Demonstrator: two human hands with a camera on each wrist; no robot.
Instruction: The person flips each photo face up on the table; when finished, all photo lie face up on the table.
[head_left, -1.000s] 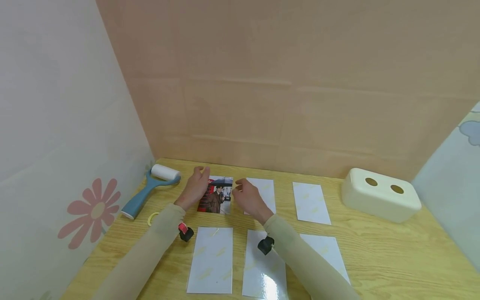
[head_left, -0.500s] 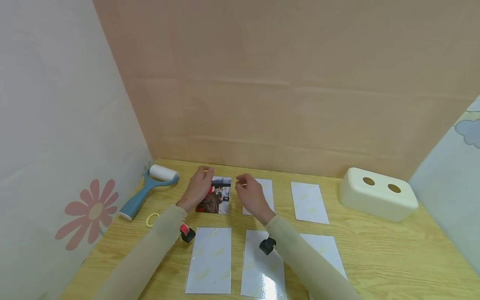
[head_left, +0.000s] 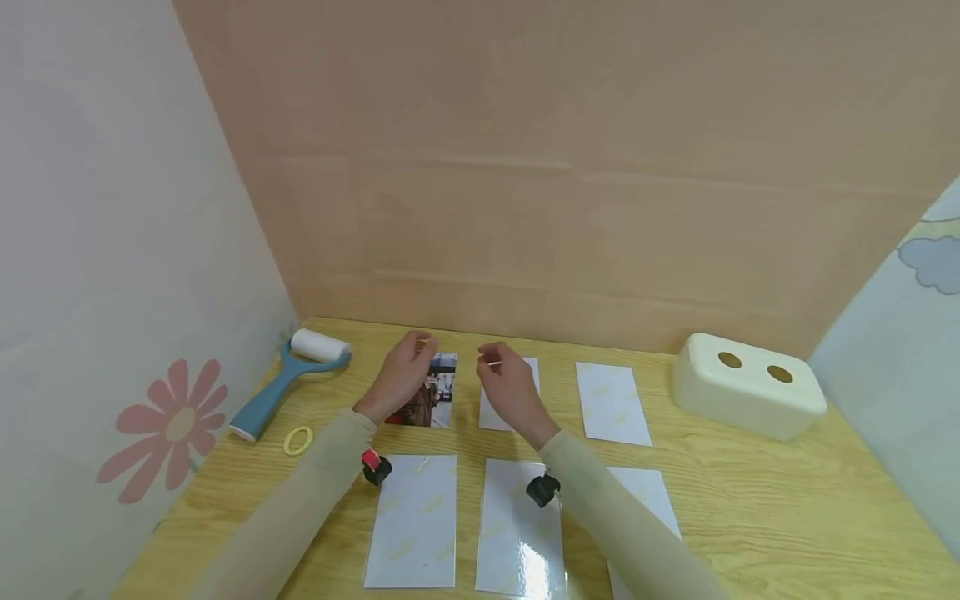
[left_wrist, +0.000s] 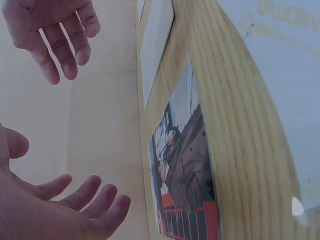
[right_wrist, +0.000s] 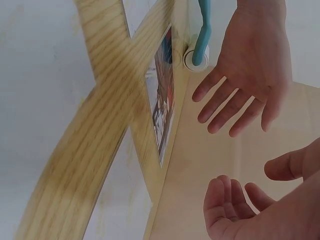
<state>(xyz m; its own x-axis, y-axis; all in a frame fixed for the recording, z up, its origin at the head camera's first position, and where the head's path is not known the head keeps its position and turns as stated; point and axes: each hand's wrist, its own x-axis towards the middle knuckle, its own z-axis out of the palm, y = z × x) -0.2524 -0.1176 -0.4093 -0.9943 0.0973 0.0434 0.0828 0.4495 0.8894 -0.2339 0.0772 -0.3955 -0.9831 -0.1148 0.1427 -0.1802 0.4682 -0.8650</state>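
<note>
A glossy photo print (head_left: 442,396) of a person in a dark coat lies face up at the back left of the table. My left hand (head_left: 400,377) hovers over its left side with loosely bent fingers and hides part of it. To the right, my right hand (head_left: 512,388) hangs in front of a white-backed card (head_left: 491,417), fingers relaxed. Both palms face each other across a gap, and neither hand holds anything. In the left wrist view the left fingers (left_wrist: 100,200) stand apart above the tabletop; the right wrist view shows the right fingers (right_wrist: 225,205) gently curled.
Several more white cards lie face down, one at the back (head_left: 615,404) and one at the front left (head_left: 412,525). A blue-handled lint roller (head_left: 270,396) and a yellow ring (head_left: 298,441) are at the left. A cream box with two holes (head_left: 746,396) stands at the back right.
Both hands have shifted slightly right relative to the photo. The left hand now covers more of it, while the right hand has drawn away from its right edge. The view has turned slightly.
</note>
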